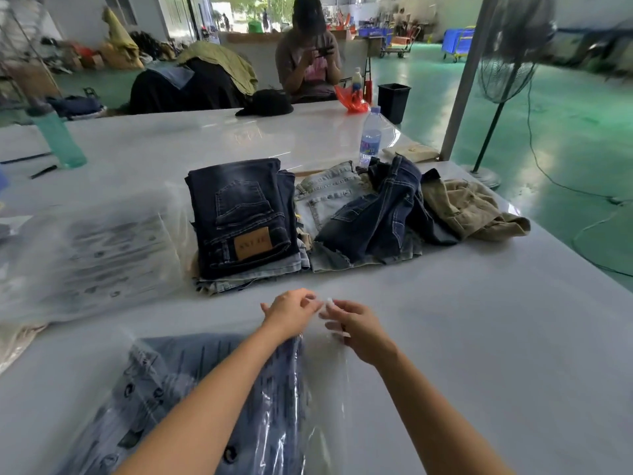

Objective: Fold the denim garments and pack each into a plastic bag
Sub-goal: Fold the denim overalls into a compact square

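Both forearms reach forward from the bottom edge, hands meeting just past the far end of the bagged garment; left hand (291,311) back-up, fingers curled, fingertips drawn together at the clear edge of the plastic bag (318,382); right hand (356,329) beside it, nearly touching, fingers bent inward and pinching the same clear film near a small pale strip at the bag mouth; whether that strip is an adhesive liner, cannot tell

Bagged denim garment (178,389): blue-grey, folded flat inside the bag, lying on the white table (479,337) directly under the forearms; dark printing and round marks on the film over it; film glossy and wrinkled at its right side; near end cut off by the frame's lower edge, left forearm covers its middle

Folded stack of jeans (239,217) beyond the hands, dark pair on top with a tan leather patch, paler denim beneath; unfolded heap (376,214) just to its right, light wash, dark navy with white stitching, and a khaki piece at the far right; pile of empty printed bags (92,255) to the left, blurred, print unreadable

Water bottle (370,137) upright behind the heap; teal bottle (56,135) far left, blurred; seated person (308,60) across the table holding a phone; floor fan (507,63) at right, top cut off
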A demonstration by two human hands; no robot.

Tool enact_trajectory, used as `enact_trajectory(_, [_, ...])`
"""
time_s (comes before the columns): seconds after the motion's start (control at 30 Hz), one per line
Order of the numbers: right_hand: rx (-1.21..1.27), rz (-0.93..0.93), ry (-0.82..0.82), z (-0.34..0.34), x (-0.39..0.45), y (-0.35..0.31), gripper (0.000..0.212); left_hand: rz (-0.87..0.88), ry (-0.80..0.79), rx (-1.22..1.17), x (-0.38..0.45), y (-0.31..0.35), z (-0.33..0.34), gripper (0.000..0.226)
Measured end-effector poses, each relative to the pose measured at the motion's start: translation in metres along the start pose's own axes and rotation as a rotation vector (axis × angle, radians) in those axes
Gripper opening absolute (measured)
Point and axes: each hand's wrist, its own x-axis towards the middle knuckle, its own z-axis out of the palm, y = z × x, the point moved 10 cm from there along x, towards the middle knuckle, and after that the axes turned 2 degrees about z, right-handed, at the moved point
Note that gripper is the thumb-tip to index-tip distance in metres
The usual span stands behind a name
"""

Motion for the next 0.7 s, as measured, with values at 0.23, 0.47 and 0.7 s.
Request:
enact_trajectory(0.23, [0.162, -0.038, 0.107, -0.006, 0.01, -0.007, 0.012, 0.001, -0.087, -0.343, 0.027, 0.019, -0.004, 0.023])
enact_trajectory(0.47, [0.183, -0.07, 0.093, -0.001, 0.01, -0.006, 0.013, 0.067, -0.19, -0.328, 0.023, 0.015, 0.005, 0.011])
enact_trajectory(0.7, [0.026, -0.102, 0.182, -0.004, 0.002, -0.024, 0.013, 0.058, -0.035, -0.309, 0.025, 0.018, -0.006, 0.022])
